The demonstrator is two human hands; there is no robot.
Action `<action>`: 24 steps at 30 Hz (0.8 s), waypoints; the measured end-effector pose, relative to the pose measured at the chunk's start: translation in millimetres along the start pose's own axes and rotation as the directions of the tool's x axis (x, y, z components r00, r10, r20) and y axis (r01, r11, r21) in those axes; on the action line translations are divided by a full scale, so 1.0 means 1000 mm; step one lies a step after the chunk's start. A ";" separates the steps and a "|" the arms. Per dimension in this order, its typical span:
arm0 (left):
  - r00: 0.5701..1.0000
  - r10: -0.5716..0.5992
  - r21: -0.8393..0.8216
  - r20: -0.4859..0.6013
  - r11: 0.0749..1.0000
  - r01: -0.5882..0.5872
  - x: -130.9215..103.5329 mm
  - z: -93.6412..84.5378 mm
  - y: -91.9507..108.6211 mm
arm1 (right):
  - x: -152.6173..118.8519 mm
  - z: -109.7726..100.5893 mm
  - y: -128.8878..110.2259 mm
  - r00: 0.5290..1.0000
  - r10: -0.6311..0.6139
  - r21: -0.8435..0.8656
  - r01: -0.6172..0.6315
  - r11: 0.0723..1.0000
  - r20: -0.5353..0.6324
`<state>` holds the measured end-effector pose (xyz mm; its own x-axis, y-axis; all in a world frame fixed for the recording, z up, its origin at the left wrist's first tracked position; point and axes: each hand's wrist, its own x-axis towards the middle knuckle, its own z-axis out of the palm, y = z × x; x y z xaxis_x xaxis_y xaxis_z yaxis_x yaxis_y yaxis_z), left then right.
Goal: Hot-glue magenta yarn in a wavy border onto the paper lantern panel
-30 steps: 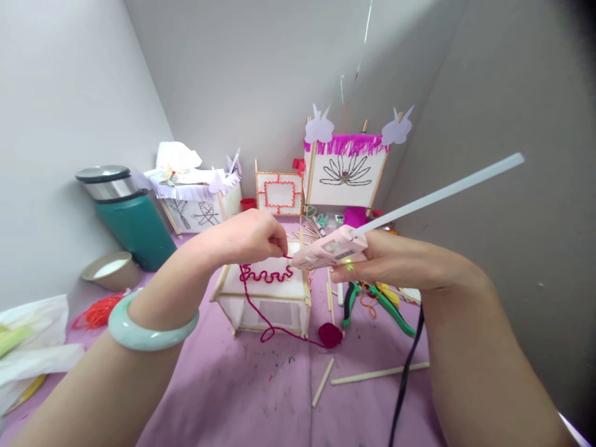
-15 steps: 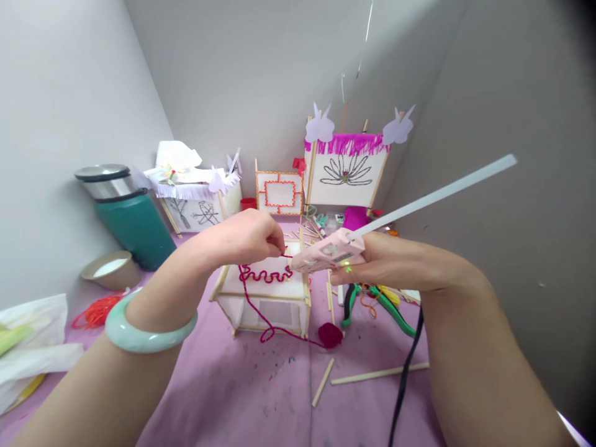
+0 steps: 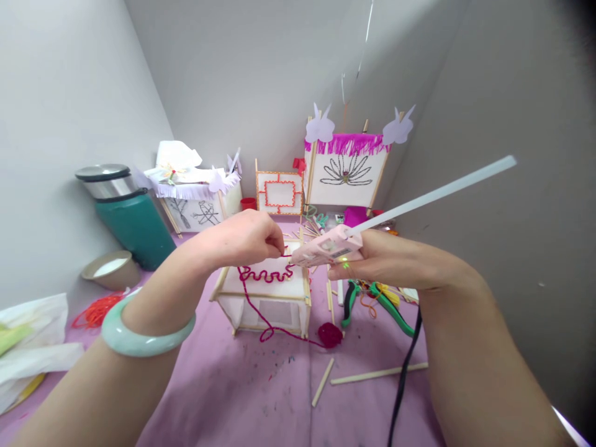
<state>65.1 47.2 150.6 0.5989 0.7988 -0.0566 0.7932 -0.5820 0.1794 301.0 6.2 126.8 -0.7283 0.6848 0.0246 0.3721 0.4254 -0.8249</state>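
Observation:
My left hand [image 3: 249, 237] pinches a strand of dark red yarn [image 3: 265, 277] over the top panel of a small wood-framed paper lantern [image 3: 261, 304]. Wavy loops of that yarn lie along the white panel, and a tail runs down to a yarn ball [image 3: 330, 335] on the table. My right hand [image 3: 386, 257] is wrapped round a pink glue gun [image 3: 328, 246], its nozzle end close to my left fingertips. From the gun's rear a long white glue stick [image 3: 437, 192] juts out to the right. A small green light glows at its underside.
Green-handled pliers [image 3: 391, 308] and loose wooden sticks [image 3: 379, 374] lie to the right, by a black cord [image 3: 406, 379]. Behind stand a flower-patterned lantern [image 3: 347, 174] and an orange-trimmed frame [image 3: 279, 192]. On the left are a teal bottle [image 3: 135, 223], a bowl [image 3: 112, 270] and red string [image 3: 99, 308].
The glue gun and my right hand have shifted very slightly up and to the left. My left hand keeps its pinch on the yarn almost unmoved.

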 end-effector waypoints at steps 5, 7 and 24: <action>1.000 -0.009 0.008 -0.006 1.000 0.009 0.000 0.000 0.001 | -0.002 0.001 -0.002 1.000 -0.009 -0.017 0.009 1.000 -0.002; 1.000 -0.011 0.012 -0.009 1.000 0.011 -0.001 0.000 0.002 | -0.003 0.001 -0.003 1.000 -0.001 -0.026 0.001 1.000 -0.004; 1.000 -0.008 0.008 0.029 1.000 0.007 -0.003 -0.002 -0.001 | -0.003 0.003 -0.006 0.996 0.058 -0.094 -0.065 0.993 -0.073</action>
<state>62.1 46.0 152.0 0.5959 0.7983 -0.0867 0.7983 -0.5773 0.1712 299.6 -0.1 130.0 -0.6614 0.7498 0.0183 0.4707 0.4341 -0.7681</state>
